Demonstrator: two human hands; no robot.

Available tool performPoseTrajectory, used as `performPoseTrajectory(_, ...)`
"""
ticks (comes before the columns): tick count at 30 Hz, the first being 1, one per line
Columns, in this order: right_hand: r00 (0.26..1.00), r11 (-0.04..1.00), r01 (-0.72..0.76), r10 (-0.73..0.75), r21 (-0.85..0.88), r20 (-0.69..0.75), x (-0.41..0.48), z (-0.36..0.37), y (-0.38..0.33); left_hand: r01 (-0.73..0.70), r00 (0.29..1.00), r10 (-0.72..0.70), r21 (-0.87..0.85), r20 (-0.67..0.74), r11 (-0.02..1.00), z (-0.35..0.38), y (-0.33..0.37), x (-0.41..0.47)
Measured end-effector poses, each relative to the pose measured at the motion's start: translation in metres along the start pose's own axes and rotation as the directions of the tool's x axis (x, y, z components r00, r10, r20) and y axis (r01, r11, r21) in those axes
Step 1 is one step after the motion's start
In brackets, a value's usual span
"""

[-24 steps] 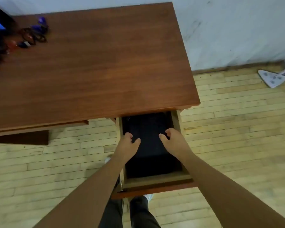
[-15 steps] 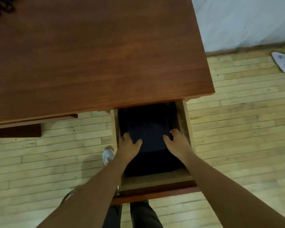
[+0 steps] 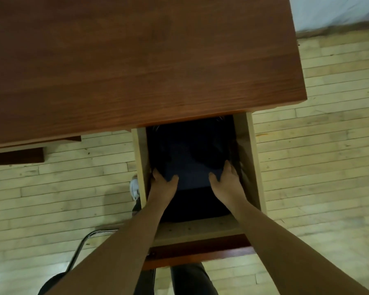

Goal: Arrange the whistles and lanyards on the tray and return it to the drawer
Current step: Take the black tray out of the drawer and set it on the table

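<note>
Head view, flat dark tray [image 3: 190,165], wooden drawer [image 3: 251,158]

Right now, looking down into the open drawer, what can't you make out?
Head view, the only one:
Tray: too dark to tell whether anything lies on it.
Drawer: its back is hidden under the desk top.
Left grip and right grip: fingertips hidden over the tray's side edges.
Chair: cut off by the bottom edge and partly hidden by the left arm.

Left hand [image 3: 163,185], right hand [image 3: 227,182] on tray [image 3: 190,165]
</note>
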State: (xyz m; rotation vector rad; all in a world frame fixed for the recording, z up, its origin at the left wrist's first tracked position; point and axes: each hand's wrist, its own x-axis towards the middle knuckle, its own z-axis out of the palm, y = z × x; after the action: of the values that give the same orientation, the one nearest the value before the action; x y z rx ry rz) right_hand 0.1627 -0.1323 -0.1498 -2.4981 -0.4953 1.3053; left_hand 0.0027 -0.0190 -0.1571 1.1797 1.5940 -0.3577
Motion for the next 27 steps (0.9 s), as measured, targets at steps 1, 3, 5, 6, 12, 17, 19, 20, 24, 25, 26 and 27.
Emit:
performPoseTrajectory(1, 0.998, 0.999, -0.027, 0.028, 0.025, -0.052, 0.001, 0.002, 0.003, 0.006, 1.000, -0.006, -0.016, -0.010, 1.000, 0.002, -0.001, 0.001)
performPoseTrajectory(3, 0.990, 0.988, -0.110, 0.119, 0.104, -0.081, 0.003, 0.006, 0.010, 0.010, 0.999, -0.012, -0.035, -0.035, 0.999, 0.005, -0.002, 0.001)
performPoseTrajectory(5, 0.986, 0.972, -0.151, 0.160, 0.180, -0.039, 0.003, 0.009, 0.015, 0.004, 0.998, -0.007, -0.033, -0.065, 0.999, 0.006, -0.005, 0.001)
performPoseTrajectory(6, 0.987, 0.969, -0.146, 0.157, 0.197, -0.040, 0.003, 0.011, 0.016, 0.000, 0.997, -0.002, -0.028, -0.078, 1.000, 0.007, -0.007, 0.001)
performPoseTrajectory(12, 0.971, 0.989, -0.123, 0.136, 0.076, -0.194, 0.000, 0.002, 0.006, 0.023, 0.984, -0.020, 0.016, -0.177, 1.000, 0.007, 0.002, -0.010)
performPoseTrajectory(17, 0.956, 0.987, -0.082, 0.118, 0.140, -0.267, -0.028, -0.025, -0.009, -0.024, 0.969, 0.040, 0.067, -0.245, 0.997, 0.001, 0.011, -0.041)
performPoseTrajectory(19, 0.952, 0.980, -0.101, 0.145, 0.169, -0.269, -0.042, -0.035, -0.013, -0.037, 0.960, 0.062, 0.097, -0.273, 0.995, -0.007, 0.013, -0.062)
performPoseTrajectory(20, 0.951, 0.978, -0.102, 0.150, 0.185, -0.271, -0.050, -0.039, -0.013, -0.046, 0.957, 0.073, 0.102, -0.280, 0.994, -0.013, 0.013, -0.072)
performPoseTrajectory(24, 0.938, 0.954, -0.157, 0.225, 0.255, -0.264, -0.092, -0.057, -0.016, -0.071, 0.965, 0.069, 0.004, -0.253, 0.997, -0.037, 0.010, -0.111)
performPoseTrajectory(25, 0.933, 0.940, -0.180, 0.256, 0.289, -0.253, -0.106, -0.063, -0.018, -0.073, 0.967, 0.071, 0.001, -0.243, 0.997, -0.044, 0.008, -0.121)
performPoseTrajectory(26, 0.928, 0.928, -0.187, 0.274, 0.321, -0.251, -0.118, -0.067, -0.019, -0.080, 0.970, 0.075, -0.010, -0.231, 0.997, -0.050, 0.008, -0.132)
performPoseTrajectory(27, 0.923, 0.917, -0.196, 0.291, 0.346, -0.249, -0.132, -0.071, -0.020, -0.079, 0.972, 0.073, -0.016, -0.222, 0.997, -0.056, 0.008, -0.143)
